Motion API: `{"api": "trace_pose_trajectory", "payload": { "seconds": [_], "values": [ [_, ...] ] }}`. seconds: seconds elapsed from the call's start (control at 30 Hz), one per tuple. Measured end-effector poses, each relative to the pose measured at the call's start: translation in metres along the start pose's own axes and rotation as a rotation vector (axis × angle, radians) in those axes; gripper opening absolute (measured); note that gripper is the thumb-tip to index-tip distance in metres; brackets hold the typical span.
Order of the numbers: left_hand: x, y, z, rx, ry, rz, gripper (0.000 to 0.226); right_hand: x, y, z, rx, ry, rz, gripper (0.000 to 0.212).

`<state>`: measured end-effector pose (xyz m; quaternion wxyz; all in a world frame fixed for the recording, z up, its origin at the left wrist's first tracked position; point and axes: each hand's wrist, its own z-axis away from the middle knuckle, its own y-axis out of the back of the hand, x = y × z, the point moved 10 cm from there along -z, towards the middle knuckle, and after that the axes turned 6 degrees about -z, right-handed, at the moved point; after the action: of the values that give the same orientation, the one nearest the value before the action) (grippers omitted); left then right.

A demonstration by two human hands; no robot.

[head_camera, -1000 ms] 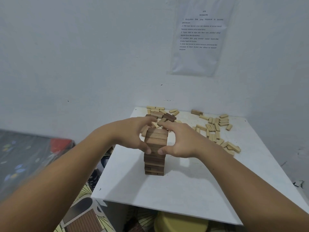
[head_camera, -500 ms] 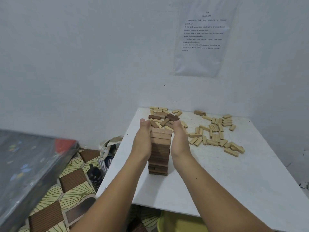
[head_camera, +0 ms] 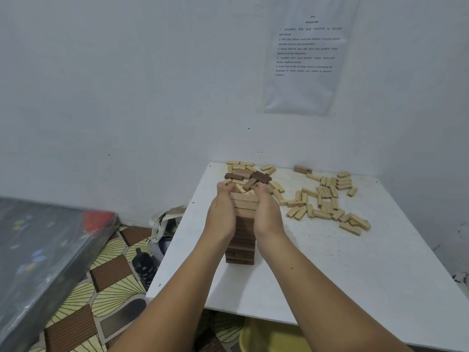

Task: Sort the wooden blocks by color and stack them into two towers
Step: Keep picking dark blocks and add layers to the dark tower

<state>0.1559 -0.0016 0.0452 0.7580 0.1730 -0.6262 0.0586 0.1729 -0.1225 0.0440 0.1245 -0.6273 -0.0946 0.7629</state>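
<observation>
A tower of brown wooden blocks (head_camera: 241, 240) stands on the white table (head_camera: 330, 275), several layers high. My left hand (head_camera: 222, 214) presses flat against its left side and my right hand (head_camera: 266, 212) presses flat against its right side, fingers straight and pointing away from me. Behind the tower lies a heap of dark brown and light blocks (head_camera: 250, 176). Many loose light blocks (head_camera: 327, 201) are scattered over the far right of the table, and one brown block (head_camera: 302, 169) lies near the wall.
The table stands in a corner, with walls behind and to the right. A sheet of printed text (head_camera: 307, 54) hangs on the wall. Left of the table sit a bag (head_camera: 165, 224), a dark bottle (head_camera: 144, 268), patterned floor and a grey mat (head_camera: 38, 262). A yellow object (head_camera: 269, 336) sits under the table.
My hands turned from cupping the top of the tower with curled fingers to pressing flat against its two sides. The view shifted slightly.
</observation>
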Motion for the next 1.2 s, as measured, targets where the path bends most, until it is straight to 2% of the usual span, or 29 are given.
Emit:
{"api": "trace_pose_trajectory", "payload": {
  "seconds": [0.07,0.23,0.4,0.57,0.7,0.8,0.93,1.03,1.2],
  "values": [
    [0.0,0.003,0.003,0.02,0.021,0.026,0.076,0.0,0.001,-0.001,-0.004,-0.007,-0.005,0.043],
    [0.002,0.003,0.005,0.013,0.036,0.033,0.07,0.0,0.004,-0.005,0.003,-0.015,-0.018,0.044],
    [0.002,0.004,0.006,0.026,0.033,0.044,0.061,0.002,0.004,-0.008,0.0,-0.02,-0.043,0.035],
    [0.007,0.006,0.009,0.027,0.004,0.031,0.056,0.003,0.003,-0.007,-0.013,-0.014,-0.026,0.044],
    [0.017,0.014,0.012,0.032,-0.062,0.039,0.062,-0.002,0.009,-0.007,-0.012,0.032,0.019,0.055],
    [0.013,0.029,0.02,0.032,-0.068,0.046,0.049,-0.008,0.027,-0.002,-0.001,0.061,0.076,0.057],
    [0.026,0.051,0.042,0.066,-0.177,-0.072,0.045,-0.03,0.071,0.012,0.011,0.12,0.176,0.052],
    [0.068,0.05,0.075,0.102,-0.324,-0.186,0.035,-0.048,0.11,0.016,0.048,0.122,0.22,0.053],
    [0.133,-0.017,0.14,0.077,-0.655,-0.399,0.045,-0.085,0.16,0.027,0.06,0.149,0.34,0.049]
  ]
}}
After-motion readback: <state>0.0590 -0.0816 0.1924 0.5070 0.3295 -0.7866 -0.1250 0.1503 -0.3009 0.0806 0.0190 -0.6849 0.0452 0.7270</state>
